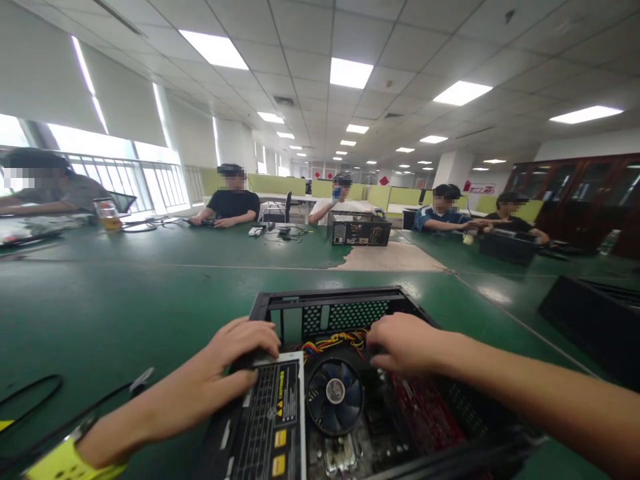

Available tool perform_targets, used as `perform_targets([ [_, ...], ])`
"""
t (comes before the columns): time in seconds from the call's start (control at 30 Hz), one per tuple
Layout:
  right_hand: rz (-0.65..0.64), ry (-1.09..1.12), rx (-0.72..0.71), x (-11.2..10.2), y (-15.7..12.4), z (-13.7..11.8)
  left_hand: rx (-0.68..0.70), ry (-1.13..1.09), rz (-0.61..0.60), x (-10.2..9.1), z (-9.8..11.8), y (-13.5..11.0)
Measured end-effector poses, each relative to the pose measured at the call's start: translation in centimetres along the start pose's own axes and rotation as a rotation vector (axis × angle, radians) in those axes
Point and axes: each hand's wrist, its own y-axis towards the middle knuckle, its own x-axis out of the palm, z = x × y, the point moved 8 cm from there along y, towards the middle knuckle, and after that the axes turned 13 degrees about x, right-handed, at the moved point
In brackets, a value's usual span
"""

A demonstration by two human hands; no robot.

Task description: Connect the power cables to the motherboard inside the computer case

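An open black computer case [330, 293] lies in front of me on the green table. At its left side is a power supply [277, 413] with a black label bearing yellow caution marks. My left hand [243, 353] is curled over its far end, thumb on the label. My right hand [405, 343] reaches into the case from the right with bent fingers, beside a bundle of coloured cables [340, 341]; what its fingertips hold, if anything, is hidden. Between the hands sits a round CPU cooler fan [335, 393]. A red circuit board [425, 413] lies below my right forearm.
Black cables [100, 407] lie left of the case. Another black case [595, 320] stands at the right. Across the green table [125, 287] are a further computer case [360, 232], a cup of amber liquid [109, 217] and several people seated.
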Motion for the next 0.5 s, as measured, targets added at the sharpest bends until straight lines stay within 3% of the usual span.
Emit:
perform_targets([
  [0.07, -0.183, -0.163, -0.061, 2.9, 3.6, -0.5, 0.042, 0.119, -0.131, 0.5, 1.9, 4.4],
  [0.1, -0.240, -0.199, -0.084, 4.3, 4.7, -0.6, 0.074, 0.129, -0.232, 1.9, 2.6, 6.6],
  [0.2, -0.259, -0.211, -0.172, 6.9, 5.9, -1.2, 0.121, 0.148, -0.620, 8.1, 2.8, 11.2],
  [0.27, -0.231, -0.214, -0.206, 7.4, 5.6, -1.6, 0.151, 0.160, -0.769, 11.2, 1.9, 12.7],
  [0.33, -0.218, -0.225, -0.222, 7.2, 5.1, -1.9, 0.185, 0.132, -0.788, 12.2, 1.2, 13.4],
  [0.4, -0.208, -0.232, -0.225, 6.7, 5.0, -2.0, 0.199, 0.041, -0.758, 12.0, 1.1, 13.4],
  [0.5, -0.193, -0.223, -0.237, 5.9, 5.1, -1.9, 0.135, 0.003, -0.832, 12.1, 0.9, 12.7],
])
